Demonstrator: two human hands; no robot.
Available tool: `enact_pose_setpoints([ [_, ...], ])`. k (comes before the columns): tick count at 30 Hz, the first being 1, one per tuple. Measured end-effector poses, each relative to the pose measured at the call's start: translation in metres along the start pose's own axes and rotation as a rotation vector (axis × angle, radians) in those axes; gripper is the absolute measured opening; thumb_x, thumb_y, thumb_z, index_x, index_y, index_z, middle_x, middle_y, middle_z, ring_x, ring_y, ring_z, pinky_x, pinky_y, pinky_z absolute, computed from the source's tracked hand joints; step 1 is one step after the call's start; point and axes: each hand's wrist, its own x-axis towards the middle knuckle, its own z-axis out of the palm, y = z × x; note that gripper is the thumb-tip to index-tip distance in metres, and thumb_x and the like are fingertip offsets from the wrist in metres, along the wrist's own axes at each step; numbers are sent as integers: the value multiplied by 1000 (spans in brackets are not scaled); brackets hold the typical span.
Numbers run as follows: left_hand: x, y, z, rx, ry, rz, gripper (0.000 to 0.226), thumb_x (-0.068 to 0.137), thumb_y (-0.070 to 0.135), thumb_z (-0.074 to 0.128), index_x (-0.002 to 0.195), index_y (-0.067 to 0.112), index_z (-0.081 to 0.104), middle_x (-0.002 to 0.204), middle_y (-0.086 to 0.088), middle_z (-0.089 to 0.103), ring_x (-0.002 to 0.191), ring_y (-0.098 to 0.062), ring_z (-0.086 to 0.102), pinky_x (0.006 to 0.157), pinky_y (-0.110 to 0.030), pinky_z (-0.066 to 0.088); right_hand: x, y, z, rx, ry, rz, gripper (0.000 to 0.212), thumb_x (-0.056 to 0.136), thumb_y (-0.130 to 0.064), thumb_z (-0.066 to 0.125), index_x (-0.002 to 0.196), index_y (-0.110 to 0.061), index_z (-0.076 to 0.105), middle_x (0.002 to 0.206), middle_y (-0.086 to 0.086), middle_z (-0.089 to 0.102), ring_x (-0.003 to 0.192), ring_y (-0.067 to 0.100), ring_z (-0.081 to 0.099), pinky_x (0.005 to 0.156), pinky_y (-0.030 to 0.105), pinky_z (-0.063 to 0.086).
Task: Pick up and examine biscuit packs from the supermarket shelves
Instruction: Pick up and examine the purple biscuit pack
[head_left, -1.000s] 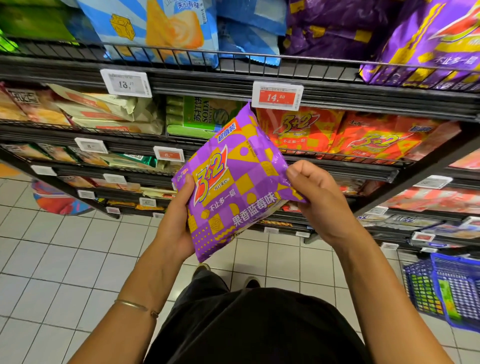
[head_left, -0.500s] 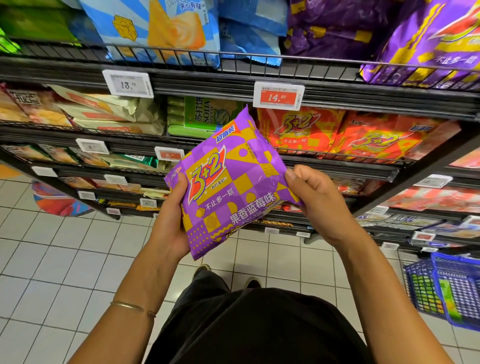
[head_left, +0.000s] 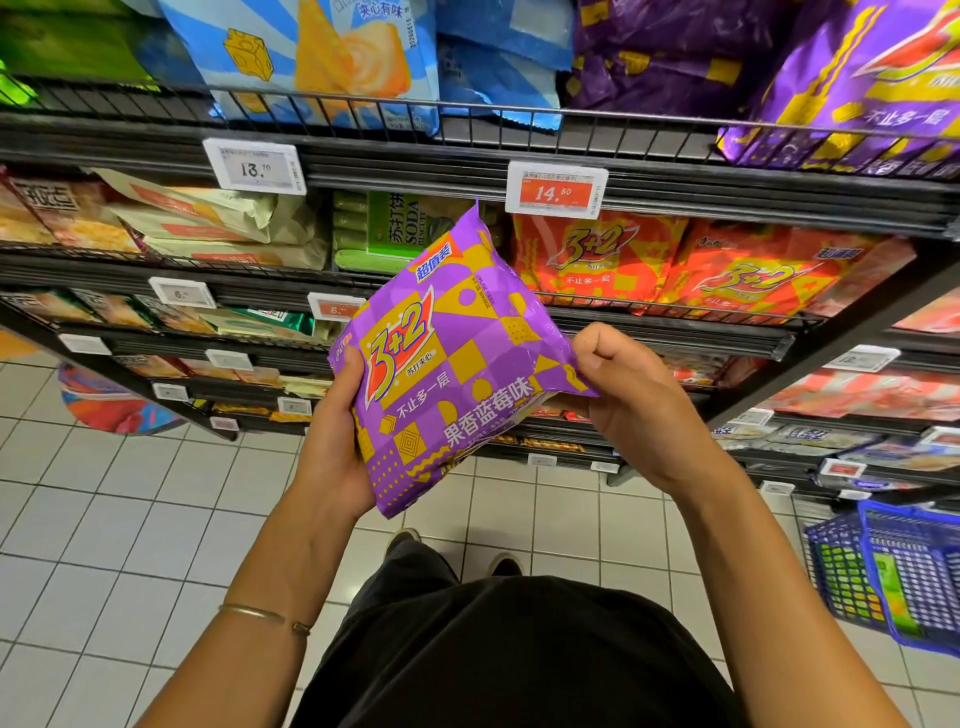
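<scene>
A purple and yellow "3+2" biscuit pack (head_left: 447, 364) is held up in front of the shelves, tilted, its printed front facing me. My left hand (head_left: 332, 441) cups its lower left edge from behind, thumb on the front. My right hand (head_left: 623, 400) pinches the pack's right corner between thumb and curled fingers. More purple packs of the same kind (head_left: 841, 88) lie on the top shelf at the right. Orange "3+2" packs (head_left: 675, 265) fill the shelf just behind the held pack.
Black wire shelves (head_left: 467, 171) carry price tags, one reading 14.50 (head_left: 557, 188) and one 13.70 (head_left: 254, 167). Blue packs (head_left: 332, 57), a green soda biscuit pack (head_left: 400, 228) and beige packs (head_left: 208, 218) sit around. A blue shopping basket (head_left: 893, 577) stands on the tiled floor at right.
The pack has sunk slightly and tipped a bit to the left. My right hand has shifted to pinch its right corner; my left hand stays under the left edge.
</scene>
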Motion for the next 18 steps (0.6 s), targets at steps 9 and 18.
enact_pose_setpoints([
  [9,-1,2,0,16,-28,0,47,86,60,69,112,23,82,126,-8,75,106,-30,76,78,-50,62,-2,3,1,-114,-4,-116,18,97,-12,57,83,-23,56,94,-5,70,86,10,63,71,19,46],
  [18,-2,6,6,41,-35,7,43,93,60,65,109,24,83,125,-9,75,104,-30,77,78,-51,62,-2,8,-11,-112,65,-58,22,95,-19,59,76,-30,60,68,-2,57,60,13,49,59,23,44],
])
